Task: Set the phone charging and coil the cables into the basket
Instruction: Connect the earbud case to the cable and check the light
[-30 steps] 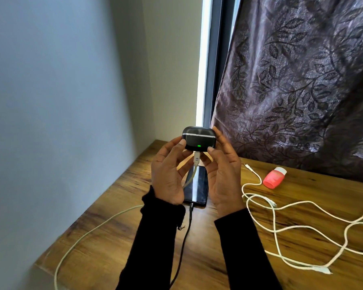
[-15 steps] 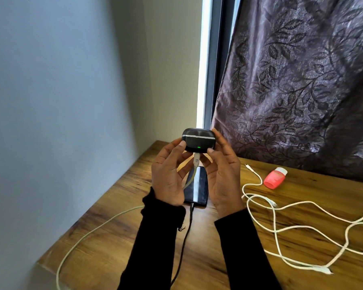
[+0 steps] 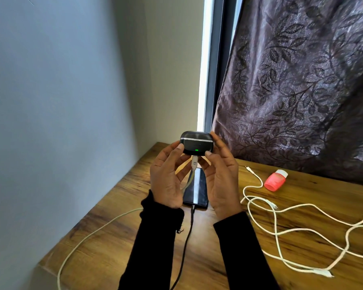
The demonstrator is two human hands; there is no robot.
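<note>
- Holding a black earbud case [image 3: 196,143] between both our hands, left hand [image 3: 167,176] and right hand [image 3: 221,178] pinching its sides, green light on, white cable [image 3: 194,164] plugged underneath.
- Below, the phone [image 3: 196,190] lies on the counter [image 3: 117,243], black cable [image 3: 186,243] attached.
- Loose white cables [image 3: 281,233] sprawl to our right.

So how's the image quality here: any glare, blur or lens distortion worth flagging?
Head view: the window gap is blown out to white; a streak of glare runs down the phone screen; wide-angle bending curves the wall and table edges; the earbud case, its green light and both hands stay sharp.
</note>
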